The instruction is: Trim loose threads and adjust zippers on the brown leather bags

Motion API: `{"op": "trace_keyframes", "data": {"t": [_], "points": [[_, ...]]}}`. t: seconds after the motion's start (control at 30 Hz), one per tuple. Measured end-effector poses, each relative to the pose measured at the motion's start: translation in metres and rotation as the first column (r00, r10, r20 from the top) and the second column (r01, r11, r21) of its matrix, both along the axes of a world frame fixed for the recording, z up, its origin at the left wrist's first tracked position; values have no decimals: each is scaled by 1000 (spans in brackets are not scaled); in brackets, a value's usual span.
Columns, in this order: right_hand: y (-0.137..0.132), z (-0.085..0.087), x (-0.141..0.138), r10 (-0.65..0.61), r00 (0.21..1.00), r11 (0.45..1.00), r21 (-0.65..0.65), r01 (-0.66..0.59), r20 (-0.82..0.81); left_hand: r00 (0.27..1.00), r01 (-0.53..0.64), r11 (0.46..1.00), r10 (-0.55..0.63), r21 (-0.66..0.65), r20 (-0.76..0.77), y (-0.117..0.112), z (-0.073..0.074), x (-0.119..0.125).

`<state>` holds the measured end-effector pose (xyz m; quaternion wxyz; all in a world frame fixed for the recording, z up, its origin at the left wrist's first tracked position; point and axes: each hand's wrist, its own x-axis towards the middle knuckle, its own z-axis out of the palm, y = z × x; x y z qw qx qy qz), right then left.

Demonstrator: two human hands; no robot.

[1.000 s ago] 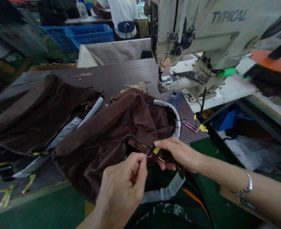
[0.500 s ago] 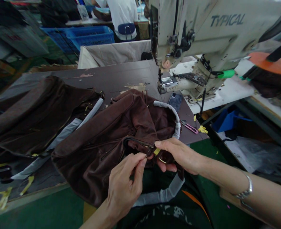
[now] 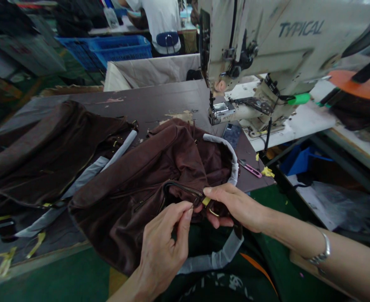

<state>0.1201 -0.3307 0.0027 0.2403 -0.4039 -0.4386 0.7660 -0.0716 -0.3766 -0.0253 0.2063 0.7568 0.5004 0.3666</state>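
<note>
A dark brown leather bag (image 3: 153,167) lies across the table's front edge, its near end hanging over. My left hand (image 3: 167,243) pinches at the end of the bag's metal zipper (image 3: 187,191); whatever sits between thumb and finger is mostly hidden, perhaps the zipper pull. My right hand (image 3: 231,205) grips the bag's edge beside the zipper end, thumb on top by a yellow tape piece (image 3: 205,201). Under that thumb a brass ring (image 3: 214,212) shows. White wrapping covers the bag's handle (image 3: 225,147), and a wrapped strap (image 3: 213,260) hangs below my hands.
Another brown bag (image 3: 46,155) lies to the left. A sewing machine (image 3: 266,50) stands at the back right, with a phone (image 3: 231,134) and a pink thread snipper (image 3: 250,169) near it. Blue baskets (image 3: 118,50) and a seated person (image 3: 162,21) are beyond the table (image 3: 159,96).
Almost nothing differs. Both hands keep their grip at the zipper end, and the view has shifted very slightly.
</note>
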Motion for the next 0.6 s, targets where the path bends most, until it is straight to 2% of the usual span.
{"op": "trace_keyframes", "data": {"t": [0.13, 0.3, 0.43, 0.6], "points": [[-1, 1, 0, 9, 1000, 1000, -22, -9, -22, 998, -22, 981, 33, 192, -53, 3, -10, 1], [-3, -1, 2, 2, 998, 999, -52, -5, -60, 992, -7, 903, 59, 430, -107, 10, -30, -1], [-3, -3, 1, -4, 997, 995, -95, -3, -72, 996, 34, 877, 7, 480, -84, 14, -41, -6], [-4, -4, 0, -25, 995, 994, -110, 14, -97, 997, 58, 864, -25, 500, -72, 17, -47, -9]]}}
